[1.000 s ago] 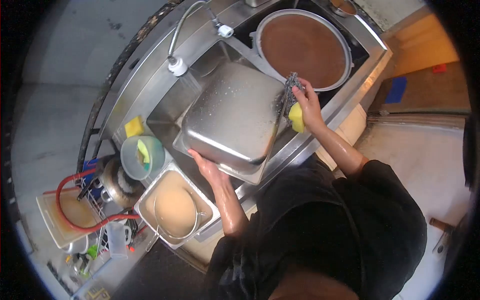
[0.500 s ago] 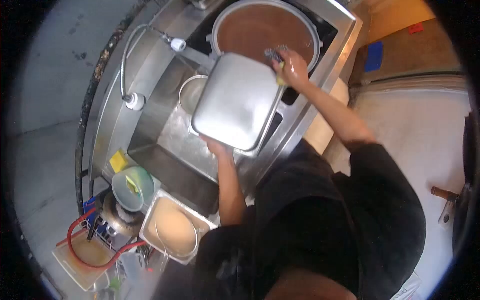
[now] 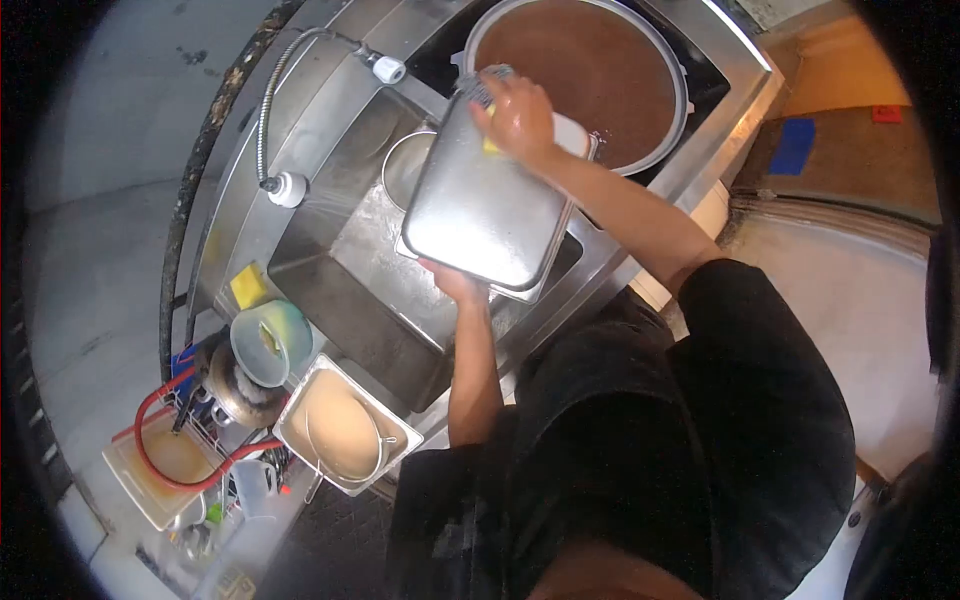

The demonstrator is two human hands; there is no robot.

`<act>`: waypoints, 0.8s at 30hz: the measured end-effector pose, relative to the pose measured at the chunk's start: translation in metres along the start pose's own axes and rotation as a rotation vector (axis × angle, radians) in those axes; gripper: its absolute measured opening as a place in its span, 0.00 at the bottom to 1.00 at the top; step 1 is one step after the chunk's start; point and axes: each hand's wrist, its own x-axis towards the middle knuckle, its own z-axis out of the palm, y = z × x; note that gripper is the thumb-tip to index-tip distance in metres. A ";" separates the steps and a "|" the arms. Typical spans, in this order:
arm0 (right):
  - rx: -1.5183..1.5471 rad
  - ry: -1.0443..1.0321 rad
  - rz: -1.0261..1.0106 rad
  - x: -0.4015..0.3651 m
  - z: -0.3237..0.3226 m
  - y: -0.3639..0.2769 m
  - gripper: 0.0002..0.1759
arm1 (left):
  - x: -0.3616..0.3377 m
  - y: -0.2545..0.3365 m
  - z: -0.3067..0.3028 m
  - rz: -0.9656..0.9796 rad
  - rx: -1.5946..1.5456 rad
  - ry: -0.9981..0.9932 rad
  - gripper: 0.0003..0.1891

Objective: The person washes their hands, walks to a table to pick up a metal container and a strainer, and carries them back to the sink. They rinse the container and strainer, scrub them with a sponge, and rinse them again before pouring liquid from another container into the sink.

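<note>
A rectangular stainless steel pan is held tilted over the sink, its flat underside turned up toward me. My left hand is closed on the pan's near rim, with some fingers hidden beneath it. At the pan's far end, my right hand grips a yellow sponge together with a grey metal scourer, pressed to the metal. The hand looks wet. Under the pan and to its left, a round metal vessel sits partly hidden in the sink.
A large round pot of brown liquid stands beyond the pan. A hose faucet sprays water into the sink. At left are a yellow sponge, a greenish tub, a square container of tan liquid and a red hose.
My right hand has moved with the sponge and scourer from the pan's far right edge across to its far left corner. My left hand keeps its hold. The camera view has shifted slightly.
</note>
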 end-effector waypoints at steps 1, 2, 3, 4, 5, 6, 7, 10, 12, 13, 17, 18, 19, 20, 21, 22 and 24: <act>0.083 -0.033 -0.076 -0.007 0.017 -0.009 0.22 | -0.003 0.005 0.013 -0.067 -0.036 0.070 0.30; 0.168 -0.072 -0.149 -0.015 0.033 -0.019 0.22 | 0.000 -0.001 0.017 -0.059 -0.046 0.068 0.30; 0.236 -0.126 -0.243 -0.040 0.047 -0.056 0.21 | 0.005 -0.013 0.018 0.039 -0.041 -0.016 0.29; 0.034 -0.272 -0.357 -0.047 0.030 -0.098 0.21 | 0.005 -0.019 0.017 0.135 -0.028 -0.093 0.27; 0.078 -0.303 -0.337 -0.044 0.034 -0.095 0.21 | -0.005 -0.011 0.030 0.255 0.104 -0.105 0.25; 0.122 -0.332 -0.315 -0.038 0.039 -0.090 0.21 | -0.001 -0.007 0.029 0.260 0.101 -0.105 0.25; 0.248 -0.138 -0.340 -0.017 0.047 -0.059 0.22 | 0.002 -0.002 0.023 0.133 0.007 -0.016 0.25; -0.094 -0.111 0.094 0.066 0.000 -0.014 0.16 | 0.005 0.000 0.010 -0.003 -0.074 0.160 0.24; 0.231 -0.147 -0.156 0.061 0.036 0.008 0.16 | 0.036 -0.030 -0.020 0.199 0.254 0.154 0.24; 0.253 -0.143 -0.268 0.042 0.056 -0.010 0.13 | 0.065 -0.057 -0.056 0.157 0.369 0.115 0.22; 0.142 -0.296 -0.757 0.005 0.114 -0.102 0.07 | 0.085 -0.078 -0.101 -0.088 0.226 -0.279 0.20; 0.153 -0.370 -0.790 0.011 0.129 -0.120 0.08 | 0.090 -0.072 -0.098 -0.168 0.251 -0.271 0.20; 0.150 -0.425 -0.749 0.010 0.136 -0.119 0.08 | 0.093 -0.070 -0.090 -0.236 0.271 -0.273 0.20; 0.165 -0.454 -0.712 0.016 0.143 -0.114 0.08 | 0.097 -0.066 -0.079 -0.275 0.293 -0.281 0.20; 0.197 -0.452 -0.681 0.020 0.145 -0.118 0.09 | 0.100 -0.050 -0.072 -0.283 0.314 -0.261 0.20; 0.218 -0.439 -0.658 0.025 0.142 -0.121 0.09 | 0.106 -0.038 -0.058 -0.288 0.332 -0.249 0.20; 0.250 -0.453 -0.622 0.029 0.133 -0.112 0.10 | 0.112 -0.022 -0.044 -0.292 0.320 -0.226 0.20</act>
